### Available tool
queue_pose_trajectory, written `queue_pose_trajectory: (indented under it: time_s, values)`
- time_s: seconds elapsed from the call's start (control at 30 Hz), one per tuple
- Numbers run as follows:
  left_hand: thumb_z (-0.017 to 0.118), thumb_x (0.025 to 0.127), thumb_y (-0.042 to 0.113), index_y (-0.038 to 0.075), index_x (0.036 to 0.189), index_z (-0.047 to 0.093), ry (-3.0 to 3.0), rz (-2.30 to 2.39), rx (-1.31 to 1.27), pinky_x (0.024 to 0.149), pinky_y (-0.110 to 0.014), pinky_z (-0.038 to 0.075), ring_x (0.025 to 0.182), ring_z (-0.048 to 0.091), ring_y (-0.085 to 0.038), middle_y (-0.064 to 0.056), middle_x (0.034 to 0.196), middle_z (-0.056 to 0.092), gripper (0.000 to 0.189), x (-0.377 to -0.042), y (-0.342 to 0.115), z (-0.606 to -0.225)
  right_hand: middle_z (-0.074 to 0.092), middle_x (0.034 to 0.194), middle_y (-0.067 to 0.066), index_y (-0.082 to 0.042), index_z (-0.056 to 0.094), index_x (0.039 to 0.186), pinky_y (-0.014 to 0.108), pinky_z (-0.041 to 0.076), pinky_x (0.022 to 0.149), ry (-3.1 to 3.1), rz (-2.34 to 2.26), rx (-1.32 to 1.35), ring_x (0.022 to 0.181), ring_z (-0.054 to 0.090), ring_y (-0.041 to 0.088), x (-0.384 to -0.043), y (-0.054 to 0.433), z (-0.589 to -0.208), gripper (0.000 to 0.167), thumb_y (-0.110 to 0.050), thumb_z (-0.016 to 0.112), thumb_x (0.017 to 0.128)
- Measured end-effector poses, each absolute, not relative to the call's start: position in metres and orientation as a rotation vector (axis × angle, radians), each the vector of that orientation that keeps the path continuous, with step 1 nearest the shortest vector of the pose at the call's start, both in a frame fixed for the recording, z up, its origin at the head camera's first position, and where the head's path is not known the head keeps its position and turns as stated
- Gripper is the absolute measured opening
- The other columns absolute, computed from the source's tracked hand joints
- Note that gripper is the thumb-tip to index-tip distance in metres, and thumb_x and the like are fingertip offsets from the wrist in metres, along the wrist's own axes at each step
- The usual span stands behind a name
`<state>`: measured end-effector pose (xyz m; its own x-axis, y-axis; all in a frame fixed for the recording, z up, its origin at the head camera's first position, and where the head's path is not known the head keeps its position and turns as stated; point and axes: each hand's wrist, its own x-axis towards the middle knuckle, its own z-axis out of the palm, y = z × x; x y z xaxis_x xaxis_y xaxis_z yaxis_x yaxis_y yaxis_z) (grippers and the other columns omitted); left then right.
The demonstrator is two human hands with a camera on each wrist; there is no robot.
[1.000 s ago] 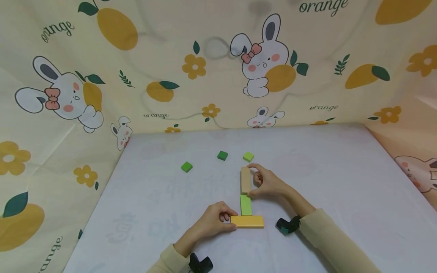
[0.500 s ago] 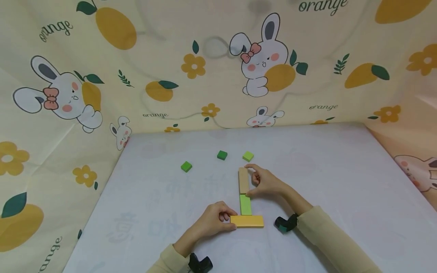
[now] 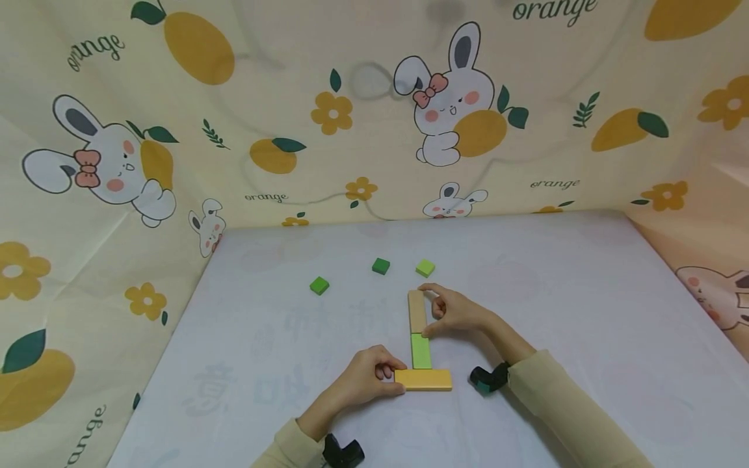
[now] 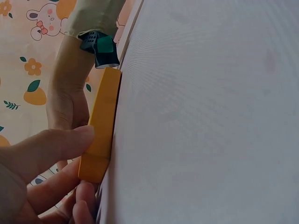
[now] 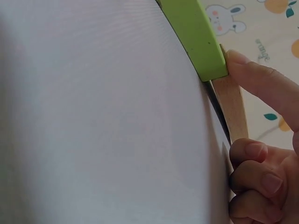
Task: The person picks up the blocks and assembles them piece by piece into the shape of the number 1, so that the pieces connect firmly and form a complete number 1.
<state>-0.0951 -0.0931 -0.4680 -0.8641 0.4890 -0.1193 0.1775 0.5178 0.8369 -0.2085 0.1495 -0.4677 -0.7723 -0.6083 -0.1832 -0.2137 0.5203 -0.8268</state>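
A yellow rectangular block (image 3: pixel 430 380) lies crosswise, and my left hand (image 3: pixel 364 377) pinches its left end between thumb and fingers. From its far side a lime-green block (image 3: pixel 420 351) extends away from me. Beyond that, in line, lies a plain wooden block (image 3: pixel 417 311). My right hand (image 3: pixel 459 312) spans the wooden block from the right, index finger at the far end and thumb near its join with the green one. In the right wrist view, the thumb (image 5: pixel 238 60) touches beside the green block's end (image 5: pixel 212 70); the other fingers are curled beside the wooden block (image 5: pixel 231 107).
Three small square blocks lie farther back: a mid-green one (image 3: pixel 319 286), a dark green one (image 3: pixel 381 266) and a lime one (image 3: pixel 425 268) just beyond the wooden block. A patterned cloth (image 3: pixel 374 117) rises behind the white table (image 3: pixel 556 279).
My right hand has shifted the wooden block slightly left, then a little toward me against the lime-green block. The left hand and yellow block stay in place.
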Motion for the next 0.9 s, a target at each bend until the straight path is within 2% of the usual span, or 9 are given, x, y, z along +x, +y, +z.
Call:
queue_pose_trajectory:
  time_s: [0.3, 0.7, 0.8, 0.9]
  values:
    - [0.08, 0.074, 0.008, 0.003, 0.099, 0.074, 2.42, 1.283, 0.549, 0.062, -0.012, 0.037, 0.069, 0.045, -0.003, -0.007, 0.083, 0.06, 0.026, -0.096, -0.0936, -0.468, 0.041, 0.067, -0.004, -0.001, 0.034, 0.142, 0.022, 0.034, 0.063, 2.314, -1.147, -0.624, 0.062, 0.038, 0.008, -0.2084, 0.1481, -0.4651, 0.082, -0.027, 0.079, 0.078]
    - [0.08, 0.074, 0.008, 0.002, 0.099, 0.074, 2.412, 1.281, 0.549, 0.062, -0.013, 0.037, 0.07, 0.046, -0.004, -0.007, 0.084, 0.06, 0.026, -0.0962, -0.0939, -0.4661, 0.043, 0.07, -0.003, 0.001, 0.031, 0.144, 0.022, 0.035, 0.063, 2.331, -1.172, -0.637, 0.064, 0.04, 0.009, -0.2091, 0.1481, -0.4648, 0.086, -0.023, 0.08, 0.077]
    - [0.08, 0.075, 0.009, 0.003, 0.099, 0.074, 2.406, 1.28, 0.548, 0.062, -0.013, 0.037, 0.07, 0.046, -0.004, -0.007, 0.084, 0.06, 0.026, -0.0959, -0.0937, -0.4658, 0.044, 0.071, -0.003, 0.0, 0.036, 0.141, 0.022, 0.036, 0.065, 2.367, -1.197, -0.636, 0.065, 0.041, 0.008, -0.2114, 0.1509, -0.4661, 0.081, -0.024, 0.08, 0.077]
    - [0.08, 0.074, 0.009, 0.003, 0.1, 0.074, 2.409, 1.276, 0.553, 0.062, -0.012, 0.037, 0.07, 0.046, -0.004, -0.007, 0.084, 0.06, 0.027, -0.0955, -0.0936, -0.466, 0.045, 0.07, -0.003, 0.0, 0.044, 0.134, 0.022, 0.037, 0.066, 2.415, -1.243, -0.646, 0.065, 0.042, 0.007, -0.2171, 0.1543, -0.4681, 0.067, -0.021, 0.078, 0.079]
